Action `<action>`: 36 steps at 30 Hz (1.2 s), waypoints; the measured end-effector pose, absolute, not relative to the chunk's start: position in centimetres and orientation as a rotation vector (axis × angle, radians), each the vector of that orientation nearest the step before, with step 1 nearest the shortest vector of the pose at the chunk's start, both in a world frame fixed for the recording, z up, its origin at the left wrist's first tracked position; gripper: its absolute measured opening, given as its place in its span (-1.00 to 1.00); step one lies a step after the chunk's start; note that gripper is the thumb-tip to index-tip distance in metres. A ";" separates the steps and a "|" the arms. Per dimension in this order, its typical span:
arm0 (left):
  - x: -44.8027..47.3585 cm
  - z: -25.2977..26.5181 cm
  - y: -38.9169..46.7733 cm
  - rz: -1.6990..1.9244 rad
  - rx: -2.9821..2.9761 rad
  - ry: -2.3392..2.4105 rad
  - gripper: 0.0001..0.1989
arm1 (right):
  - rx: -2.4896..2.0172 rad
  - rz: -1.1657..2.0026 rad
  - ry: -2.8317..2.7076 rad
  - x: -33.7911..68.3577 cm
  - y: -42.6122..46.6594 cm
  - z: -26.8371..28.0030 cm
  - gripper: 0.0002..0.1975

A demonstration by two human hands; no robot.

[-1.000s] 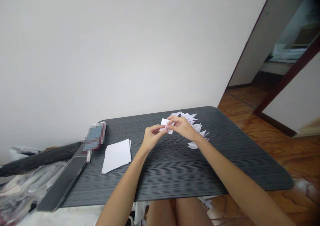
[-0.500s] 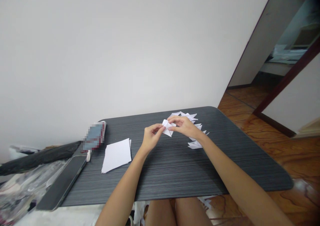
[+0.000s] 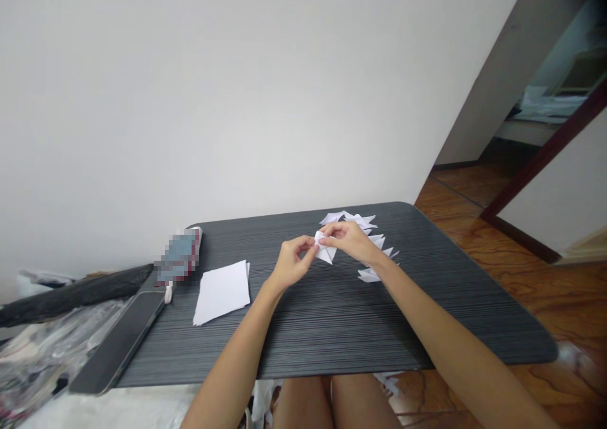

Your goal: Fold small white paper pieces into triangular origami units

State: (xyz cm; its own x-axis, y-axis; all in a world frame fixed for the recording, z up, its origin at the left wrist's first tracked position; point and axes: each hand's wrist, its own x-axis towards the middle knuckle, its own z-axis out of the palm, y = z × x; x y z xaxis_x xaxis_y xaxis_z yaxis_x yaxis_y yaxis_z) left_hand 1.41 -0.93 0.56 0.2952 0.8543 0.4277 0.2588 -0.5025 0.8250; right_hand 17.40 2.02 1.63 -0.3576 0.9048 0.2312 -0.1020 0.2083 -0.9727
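Note:
A small piece of folded white paper [image 3: 325, 252] is held above the dark table between both hands. My left hand [image 3: 294, 259] pinches its left edge with thumb and fingertips. On the paper's upper right side, my right hand [image 3: 348, 240] grips it the same way, its fingers covering part of the folds. Just beyond and beside my right hand lie several folded white paper pieces [image 3: 361, 220] with pointed ends, partly hidden by that hand and forearm. To the left rests a stack of white paper sheets [image 3: 222, 292].
The dark, wood-grained table [image 3: 341, 347] stands against a white wall. Along its left side are a phone-like dark slab [image 3: 121, 340], a small white object [image 3: 168, 293] and a blurred-out item [image 3: 179, 258]. Plastic-wrapped things [image 3: 57, 343] pile up left of the table.
The folded paper and my left hand have shifted slightly right. The paper has turned a little, and my fingers have changed position on it. The other paper pieces stay in place.

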 end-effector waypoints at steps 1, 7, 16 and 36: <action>1.4 0.6 -1.0 1.200 1.935 0.996 -0.80 | -0.810 1.329 -1.515 17.4 2.0 1.7 -0.80; 1.7 0.2 -1.0 1.185 1.780 0.997 -0.80 | -0.829 1.324 -1.470 17.2 1.7 1.9 -0.77; 2.3 -0.1 -1.1 1.234 1.586 0.863 -0.53 | -0.928 1.234 -1.543 17.6 1.7 2.0 -0.72; 1.9 1.2 -0.9 0.942 1.481 0.747 -0.51 | -0.990 1.223 -1.613 17.8 2.0 1.1 -0.74</action>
State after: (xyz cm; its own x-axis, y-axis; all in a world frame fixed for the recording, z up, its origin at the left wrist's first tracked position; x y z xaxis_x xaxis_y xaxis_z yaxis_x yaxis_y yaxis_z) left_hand 1.87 -0.87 1.19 0.4716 0.8706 0.1402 -0.0615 -0.1261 0.9901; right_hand 17.79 2.02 1.06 -0.3158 0.9341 0.1666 0.0921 0.2049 -0.9745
